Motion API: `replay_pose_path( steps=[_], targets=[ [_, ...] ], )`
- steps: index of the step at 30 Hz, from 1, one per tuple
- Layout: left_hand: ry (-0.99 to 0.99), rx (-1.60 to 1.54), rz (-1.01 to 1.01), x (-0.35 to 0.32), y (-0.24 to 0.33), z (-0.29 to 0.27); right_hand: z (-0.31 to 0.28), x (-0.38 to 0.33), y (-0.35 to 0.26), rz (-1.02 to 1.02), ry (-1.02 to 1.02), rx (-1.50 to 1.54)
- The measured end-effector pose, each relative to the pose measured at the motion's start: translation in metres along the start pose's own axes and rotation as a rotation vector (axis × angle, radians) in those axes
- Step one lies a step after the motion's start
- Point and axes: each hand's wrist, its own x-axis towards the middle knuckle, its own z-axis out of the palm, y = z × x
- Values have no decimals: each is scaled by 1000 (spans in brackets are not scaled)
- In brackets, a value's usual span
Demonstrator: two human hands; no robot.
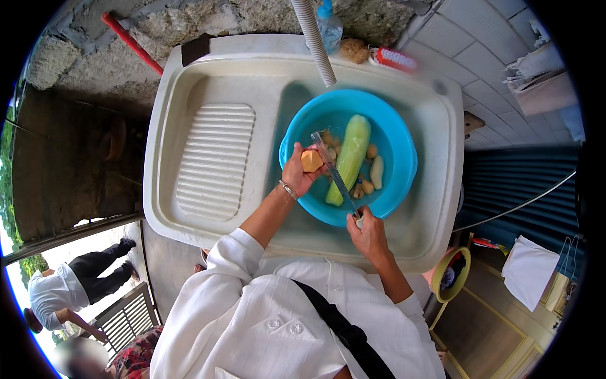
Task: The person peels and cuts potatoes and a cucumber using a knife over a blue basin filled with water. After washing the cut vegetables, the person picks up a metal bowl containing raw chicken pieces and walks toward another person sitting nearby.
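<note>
My left hand (302,169) is closed around a faceted orange vegetable piece (311,161) above the left side of a blue basin (396,211). In my right hand (368,235), at the basin's near rim, is the handle of a knife (341,185). Its blade slants up and left across the basin, passing by the fingers of my left hand. A long peeled pale green gourd (353,151) lies in the basin below the blade. To its right are a pale, elongated peeled vegetable (377,172) and several small tan pieces (366,187); more tan pieces (328,139) sit to its left.
The basin stands in a cream sink (435,189) with a ribbed drainboard (218,158) on the left. A grey corrugated hose (312,38) hangs over the far edge, near a blue bottle (329,28) and a red-and-white brush (394,60). Two other people (60,287) are at lower left.
</note>
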Motion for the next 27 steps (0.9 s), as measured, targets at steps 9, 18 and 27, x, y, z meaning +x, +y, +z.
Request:
replay_pose_path(
  steps=[9, 18, 27],
  targets=[
    [41, 107, 104, -1, -10, 21, 0, 8, 2, -45, -34, -54],
    [280, 353, 355, -7, -27, -4, 36, 14, -21, 35, 27, -338],
    [-121, -329, -127, -53, 9, -40, 55, -42, -53, 66, 39, -35]
  ],
)
